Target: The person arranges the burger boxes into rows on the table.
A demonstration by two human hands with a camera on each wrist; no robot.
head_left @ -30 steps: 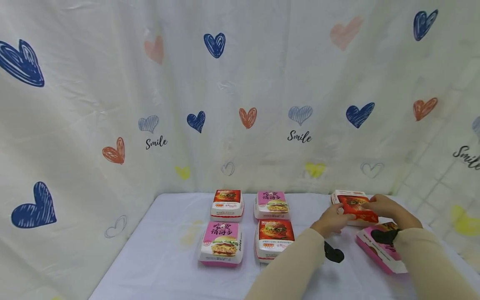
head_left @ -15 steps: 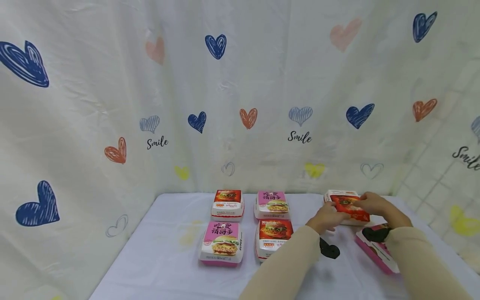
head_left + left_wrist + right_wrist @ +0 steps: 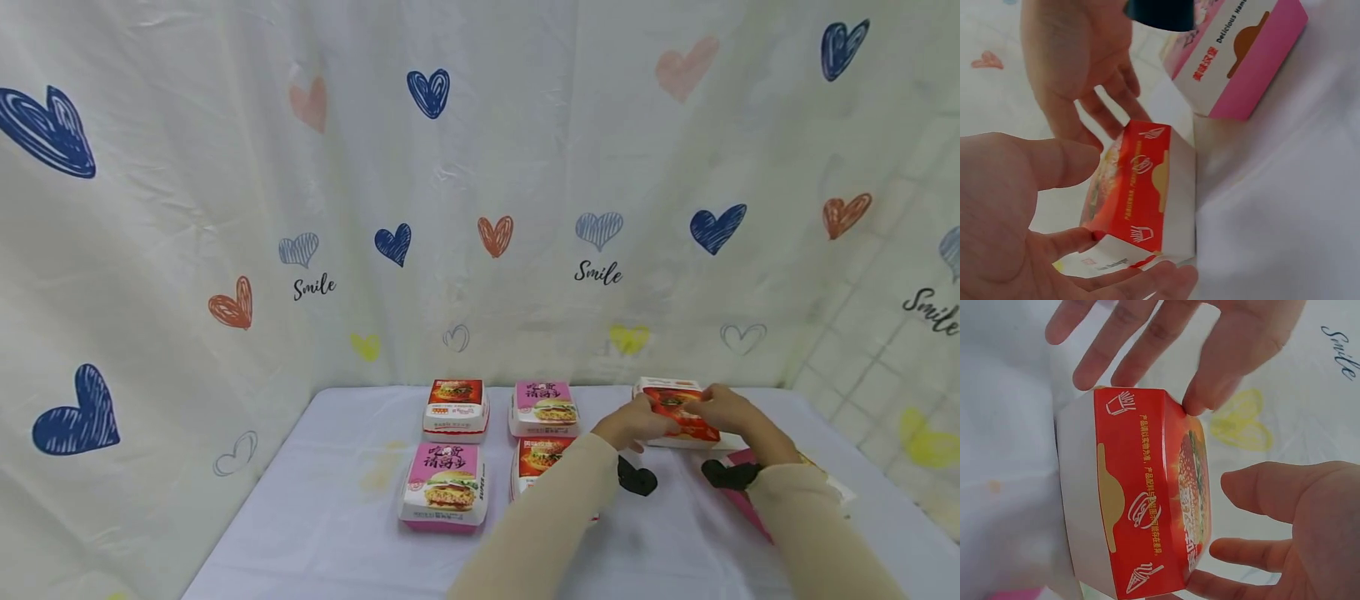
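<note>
A red-and-white burger box (image 3: 682,410) with a burger picture on its lid stands on the cloth at the back right, between my two hands. My left hand (image 3: 633,423) is at its left end, its fingers stretched along the white side and its thumb over the lid edge. At the opposite end is my right hand (image 3: 735,417), fingers extended along the side; in the right wrist view its thumb is raised off the box. The red front (image 3: 1138,494) with a tan tab faces me. Just right of it lies a pink burger box (image 3: 1241,69), set askew and partly hidden by my right arm in the head view.
Left of my hands, burger boxes stand in a two-by-two block: red (image 3: 455,410) and pink (image 3: 544,410) behind, pink (image 3: 442,487) and red (image 3: 536,467) in front. My left sleeve overlaps the front red one. A heart-patterned curtain (image 3: 525,317) hangs behind the table.
The red burger box has shifted left across the cloth, with both hands moving along at its ends. The block of boxes on the left has stayed in place.
</note>
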